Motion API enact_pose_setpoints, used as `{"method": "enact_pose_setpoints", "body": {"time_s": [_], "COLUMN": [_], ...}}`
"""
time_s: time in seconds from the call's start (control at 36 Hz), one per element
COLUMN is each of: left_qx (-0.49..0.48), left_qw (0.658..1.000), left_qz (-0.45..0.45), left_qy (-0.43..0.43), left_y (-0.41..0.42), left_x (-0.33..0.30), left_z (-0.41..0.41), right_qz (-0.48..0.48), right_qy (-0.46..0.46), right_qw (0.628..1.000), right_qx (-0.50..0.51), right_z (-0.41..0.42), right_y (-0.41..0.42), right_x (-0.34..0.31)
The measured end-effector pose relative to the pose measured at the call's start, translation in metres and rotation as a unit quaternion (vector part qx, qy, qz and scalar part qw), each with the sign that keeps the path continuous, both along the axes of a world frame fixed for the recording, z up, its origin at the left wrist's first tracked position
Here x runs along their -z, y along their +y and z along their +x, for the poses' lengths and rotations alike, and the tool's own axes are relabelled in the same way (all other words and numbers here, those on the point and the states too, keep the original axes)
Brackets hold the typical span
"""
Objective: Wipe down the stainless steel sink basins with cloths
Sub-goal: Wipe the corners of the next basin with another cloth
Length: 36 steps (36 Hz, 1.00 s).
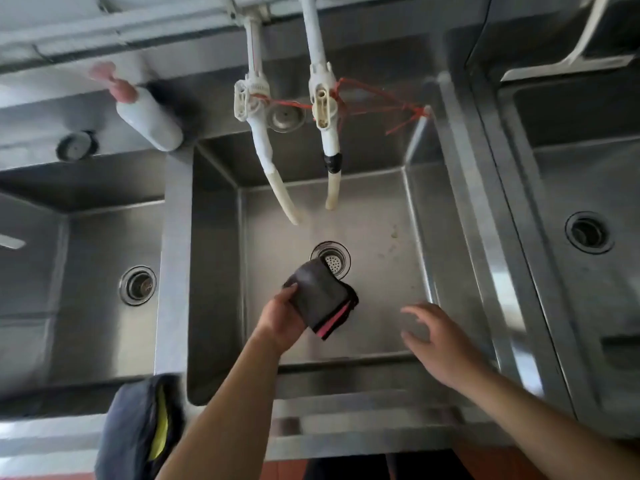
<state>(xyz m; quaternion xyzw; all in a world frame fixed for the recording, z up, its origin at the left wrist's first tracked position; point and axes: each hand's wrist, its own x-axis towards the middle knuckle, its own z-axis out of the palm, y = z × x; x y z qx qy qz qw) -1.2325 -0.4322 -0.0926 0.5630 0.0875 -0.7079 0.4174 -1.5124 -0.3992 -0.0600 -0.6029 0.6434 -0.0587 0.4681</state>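
A folded grey cloth with a pink edge (320, 297) is held over the floor of the middle stainless steel basin (381, 271), just below its round drain strainer (334, 259). My left hand (282, 318) grips the cloth's left side. My right hand (438, 332) hovers to the right of the cloth, above the basin's front right part, fingers spread and holding nothing. A second dark cloth with a yellow edge (143, 427) lies draped over the front rim between the left and middle basins.
Two white taps with hoses (277, 188) hang into the middle basin, tied with red string (388, 102). A soap pump bottle (145, 116) stands on the back ledge. A left basin (104, 289) and a right basin (588, 271) flank the middle one.
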Motion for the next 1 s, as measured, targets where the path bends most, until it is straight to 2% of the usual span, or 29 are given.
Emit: {"method": "enact_pose_setpoints", "body": {"time_s": [0.08, 0.14, 0.17, 0.19, 0.25, 0.28, 0.33, 0.36, 0.42, 0.47, 0.5, 0.53, 0.56, 0.61, 0.67, 0.72, 0.78, 0.83, 0.92, 1.0], "left_qx": [-0.039, -0.055, -0.023, 0.029, 0.155, 0.185, 0.227, 0.285, 0.399, 0.518, 0.535, 0.538, 0.533, 0.49, 0.453, 0.464, 0.458, 0.444, 0.438, 0.458], "left_qw": [0.995, 0.98, 0.964, 0.939, 0.853, 0.815, 0.772, 0.744, 0.725, 0.636, 0.579, 0.551, 0.545, 0.558, 0.558, 0.579, 0.577, 0.584, 0.613, 0.606], "left_qz": [0.058, 0.073, 0.064, 0.05, 0.017, -0.004, -0.053, -0.052, -0.052, -0.066, -0.072, -0.088, -0.09, -0.071, -0.064, -0.059, -0.05, -0.023, -0.004, -0.039], "left_qy": [-0.073, -0.179, -0.255, -0.338, -0.499, -0.549, -0.591, -0.603, -0.559, -0.569, -0.611, -0.632, -0.641, -0.666, -0.692, -0.668, -0.674, -0.679, -0.657, -0.649], "left_y": [-0.025, -0.05, -0.063, -0.076, -0.092, -0.101, -0.121, -0.133, -0.146, -0.151, -0.151, -0.148, -0.145, -0.142, -0.141, -0.143, -0.143, -0.148, -0.154, -0.15], "left_x": [0.039, 0.055, 0.064, 0.073, 0.084, 0.093, 0.112, 0.124, 0.161, 0.193, 0.205, 0.21, 0.211, 0.205, 0.215, 0.22, 0.224, 0.228, 0.231, 0.232], "left_z": [0.009, 0.018, 0.024, 0.029, 0.038, 0.039, 0.034, 0.028, 0.018, 0.008, 0.003, -0.003, -0.006, -0.005, 0.006, 0.012, 0.007, -0.008, -0.044, -0.094], "right_qz": [0.004, -0.013, -0.028, -0.041, -0.052, -0.054, -0.06, -0.064, -0.063, -0.067, -0.072, -0.084, -0.108, -0.178, -0.231, -0.273, -0.3, -0.292, -0.245, -0.233], "right_qy": [0.027, 0.05, 0.061, 0.074, 0.086, 0.082, 0.057, 0.042, 0.025, 0.027, 0.033, 0.04, 0.05, 0.086, 0.15, 0.219, 0.276, 0.317, 0.352, 0.393], "right_qw": [1.0, 0.999, 0.998, 0.996, 0.995, 0.995, 0.996, 0.996, 0.997, 0.996, 0.996, 0.995, 0.993, 0.98, 0.961, 0.935, 0.912, 0.901, 0.902, 0.886], "right_qx": [0.003, -0.015, -0.021, -0.021, -0.008, 0.002, 0.026, 0.036, 0.046, 0.043, 0.037, 0.03, 0.022, 0.001, -0.028, -0.048, -0.051, -0.045, -0.048, -0.078], "right_z": [0.012, 0.021, 0.025, 0.029, 0.036, 0.04, 0.046, 0.049, 0.054, 0.053, 0.051, 0.049, 0.045, 0.034, 0.018, -0.003, -0.026, -0.047, -0.065, -0.07], "right_y": [-0.015, -0.031, -0.042, -0.053, -0.073, -0.08, -0.092, -0.098, -0.105, -0.108, -0.108, -0.109, -0.11, -0.115, -0.126, -0.143, -0.162, -0.179, -0.192, -0.195], "right_x": [0.019, 0.032, 0.038, 0.043, 0.048, 0.049, 0.049, 0.048, 0.046, 0.048, 0.049, 0.049, 0.048, 0.044, 0.037, 0.027, 0.017, 0.011, 0.019, 0.031]}}
